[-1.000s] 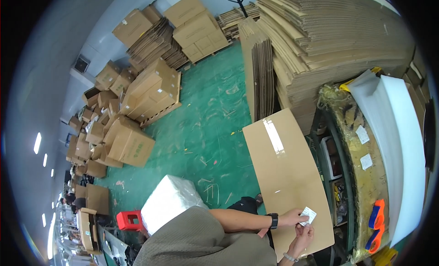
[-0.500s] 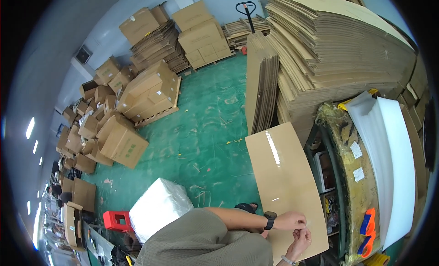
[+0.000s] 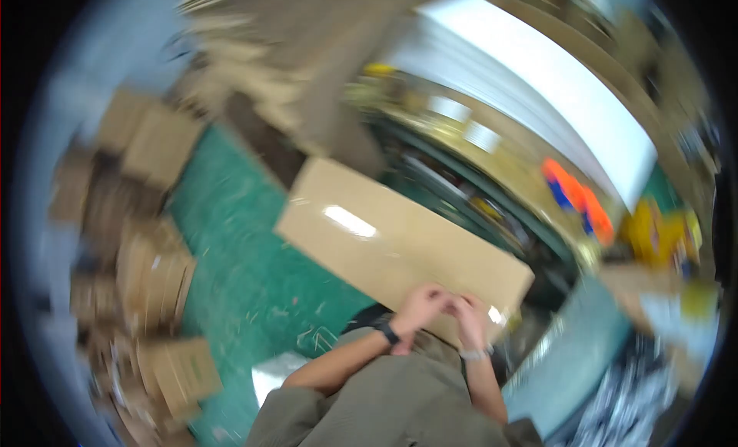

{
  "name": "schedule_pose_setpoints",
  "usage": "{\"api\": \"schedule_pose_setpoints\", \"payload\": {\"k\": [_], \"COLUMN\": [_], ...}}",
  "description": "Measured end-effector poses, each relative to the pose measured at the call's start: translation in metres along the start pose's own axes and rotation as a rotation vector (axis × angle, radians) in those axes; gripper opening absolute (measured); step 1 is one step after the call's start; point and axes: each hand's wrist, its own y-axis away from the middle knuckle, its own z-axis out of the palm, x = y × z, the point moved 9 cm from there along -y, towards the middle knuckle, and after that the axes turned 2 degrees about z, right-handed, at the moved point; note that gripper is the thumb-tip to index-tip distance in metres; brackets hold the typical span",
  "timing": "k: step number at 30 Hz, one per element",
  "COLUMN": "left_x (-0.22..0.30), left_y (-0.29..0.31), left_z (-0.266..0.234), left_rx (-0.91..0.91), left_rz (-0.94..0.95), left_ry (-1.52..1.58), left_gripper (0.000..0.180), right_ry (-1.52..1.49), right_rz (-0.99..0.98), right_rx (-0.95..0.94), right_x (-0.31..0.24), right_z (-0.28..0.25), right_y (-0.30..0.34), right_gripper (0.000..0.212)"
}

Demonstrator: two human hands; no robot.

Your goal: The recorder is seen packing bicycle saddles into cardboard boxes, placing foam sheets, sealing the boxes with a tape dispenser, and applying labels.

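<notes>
Lately changed: outlook, swung round to the right and smeared by motion. Clock directions taken from the hands.

Left hand point(image 3: 419, 307), with black wristwatch point(image 3: 391, 333), and right hand point(image 3: 470, 318), with pale bracelet point(image 3: 477, 354): as before, fingertip to fingertip above the near end of a long, flat-topped brown cardboard carton point(image 3: 419, 239). Grip: narrow on both sides; cannot tell whether pinched on something or merely meeting. Small white label, plain between the fingers a second ago, no longer to be made out. Meaning, by judgement: fine fingertip work still in hand, with contact on the carton not to be judged.

Carton: stretching from the hands toward 10 o'clock, with glossy clear tape strip point(image 3: 350, 221) near the far end.

At 1 o'clock: yellowish, worn counter point(image 3: 516, 172); long white foam sheet point(image 3: 553, 66) along its back. Toward 2 o'clock: orange-and-blue plastic tape dispensers point(image 3: 573, 192).

At 9 o'clock: green floor point(image 3: 254, 262), then brown cardboard boxes point(image 3: 157, 293). At 8: whitish wrapped bundle point(image 3: 270, 378), partly hidden.

Hindrances: blur; fingers masking the pinch point; counter running close along the carton's far side.
</notes>
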Motion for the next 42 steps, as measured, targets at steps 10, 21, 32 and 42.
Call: {"api": "schedule_pose_setpoints", "payload": {"k": [10,21,32,42], "left_x": [0.018,0.009,-0.023,-0.005], "left_y": [0.002,0.004,0.002,-0.015], "left_z": [0.042,0.092,0.116,0.074], "left_rx": [-0.174,-0.410,-0.552,-0.380], "left_rz": [-0.054,-0.190,-0.301,-0.225], "left_ry": [-0.082,-0.015,-0.280,-0.400], "left_gripper": [0.021,0.018,0.019,0.021], "right_ry": [-0.390,-0.384,-0.534,-1.311], "right_rz": [-0.023,-0.019,-0.025,-0.113], "right_rx": [0.079,0.091,0.145,0.822], "right_x": [0.011,0.020,0.071,0.323], "right_z": [-0.037,-0.079,-0.135,-0.444], "right_y": [0.016,0.048,0.054,-0.037], "right_gripper": [0.006,0.007,0.010,0.022]}}
